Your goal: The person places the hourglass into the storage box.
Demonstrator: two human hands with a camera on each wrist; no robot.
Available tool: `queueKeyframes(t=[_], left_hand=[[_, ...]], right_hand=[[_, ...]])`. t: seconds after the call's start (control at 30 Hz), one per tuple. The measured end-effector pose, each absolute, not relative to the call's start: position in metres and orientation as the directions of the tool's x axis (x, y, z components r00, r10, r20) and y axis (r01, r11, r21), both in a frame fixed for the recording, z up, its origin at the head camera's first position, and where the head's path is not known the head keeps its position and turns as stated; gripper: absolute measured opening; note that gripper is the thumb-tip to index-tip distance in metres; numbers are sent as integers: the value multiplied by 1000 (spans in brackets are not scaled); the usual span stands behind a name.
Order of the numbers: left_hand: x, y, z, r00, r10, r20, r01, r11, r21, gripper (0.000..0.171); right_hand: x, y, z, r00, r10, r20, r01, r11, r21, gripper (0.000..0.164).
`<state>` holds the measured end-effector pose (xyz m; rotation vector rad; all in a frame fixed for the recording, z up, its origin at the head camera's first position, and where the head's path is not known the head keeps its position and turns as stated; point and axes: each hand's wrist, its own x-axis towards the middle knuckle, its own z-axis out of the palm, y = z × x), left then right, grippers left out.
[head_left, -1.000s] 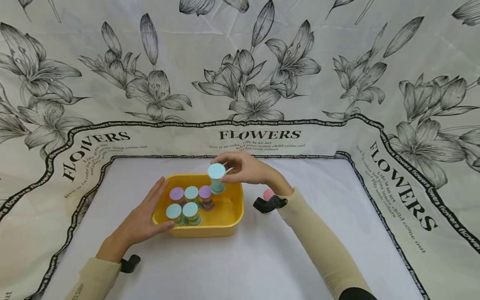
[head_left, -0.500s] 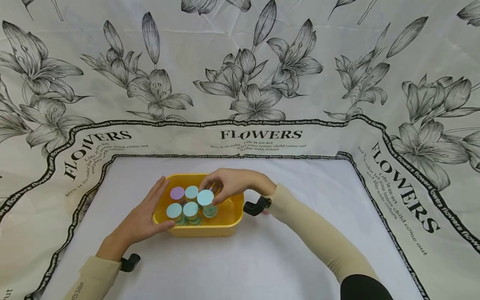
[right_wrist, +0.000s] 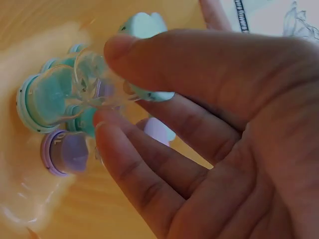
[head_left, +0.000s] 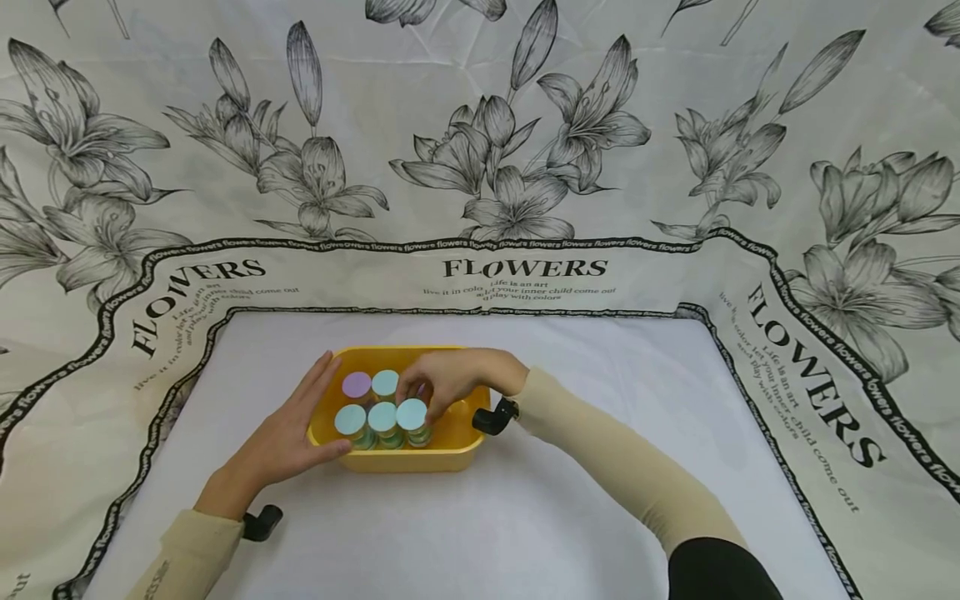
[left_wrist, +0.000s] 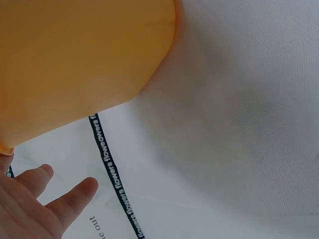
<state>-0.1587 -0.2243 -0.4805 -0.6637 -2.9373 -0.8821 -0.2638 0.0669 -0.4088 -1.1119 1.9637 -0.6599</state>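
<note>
My right hand (head_left: 453, 375) pinches a mint-capped sand timer (head_left: 411, 414) between thumb and fingers, upright inside a yellow bin (head_left: 408, 461). Its clear waisted glass shows in the right wrist view, with the thumb across it. To its left, two mint sand timers (head_left: 382, 418) stand along the near wall. Behind them are a purple sand timer (head_left: 357, 384) and a mint one (head_left: 386, 383); another purple sand timer (right_wrist: 70, 152) appears in the right wrist view, mostly covered by the hand in the head view. My left hand (head_left: 277, 442) touches the bin's left side, fingers extended, thumb at the near corner.
White cloth (head_left: 547, 517) covers the table around the bin. A flower-printed cloth (head_left: 525, 183) with a black lettered border rises behind and along the sides. Each wrist wears a black camera mount (head_left: 495, 416).
My right hand has brought the mint sand timer down and toward the bin's near wall, beside the front row. A pink thing right of the bin is now hidden. The left hand stays put.
</note>
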Motion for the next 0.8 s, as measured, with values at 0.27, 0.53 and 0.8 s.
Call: queueKeyframes(t=[0.27, 0.53, 0.8], left_hand=[[-160, -225, -481, -906, 401, 134, 409, 750, 519, 116], [-160, -226, -482, -901, 410, 144, 421, 740, 525, 117], [-161, -227, -483, -899, 415, 138, 421, 740, 525, 116]], right_hand=[[-260, 58, -410, -358, -832, -423, -561, 554, -615, 41], [-254, 54, -413, -370, -813, -449, -573, 580, -579, 39], [-251, 54, -407, -385, -812, -439, -636, 578, -512, 45]])
